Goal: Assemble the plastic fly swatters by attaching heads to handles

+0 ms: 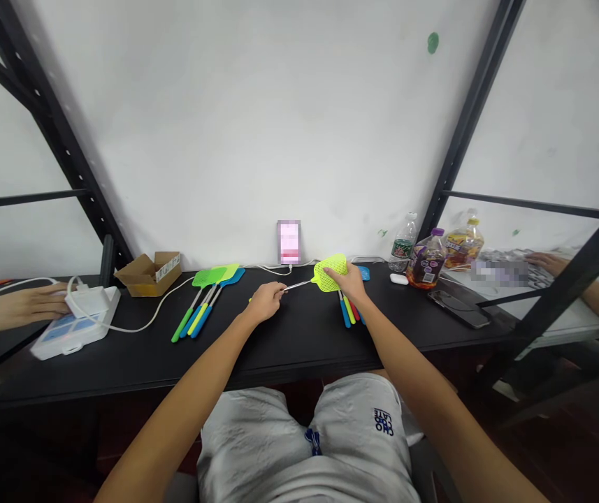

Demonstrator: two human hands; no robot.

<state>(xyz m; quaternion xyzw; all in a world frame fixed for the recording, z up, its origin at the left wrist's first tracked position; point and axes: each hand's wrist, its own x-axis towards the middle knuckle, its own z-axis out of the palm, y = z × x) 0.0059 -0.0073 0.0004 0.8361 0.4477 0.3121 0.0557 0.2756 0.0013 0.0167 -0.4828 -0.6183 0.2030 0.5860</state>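
A yellow-green fly swatter [331, 272] is held level above the black table, between both hands. My left hand [268, 301] is closed around its handle end, near the thin metal rod. My right hand [350, 281] grips the perforated paddle at its right edge. Under my right hand and forearm lie several more swatters with blue, yellow and red handles [348, 311], partly hidden, with a blue paddle [364, 273] showing behind. To the left, a fanned group of swatters [202, 300] with green, blue and yellow handles rests on the table.
A phone [289, 242] leans on the wall with a cable. An open cardboard box [149, 274] and a white case [76, 328] with a charger stand left, another person's hand [42, 302] on the case. Bottles [428, 260], a dark phone [459, 309] and another person's arm [593, 293] are right.
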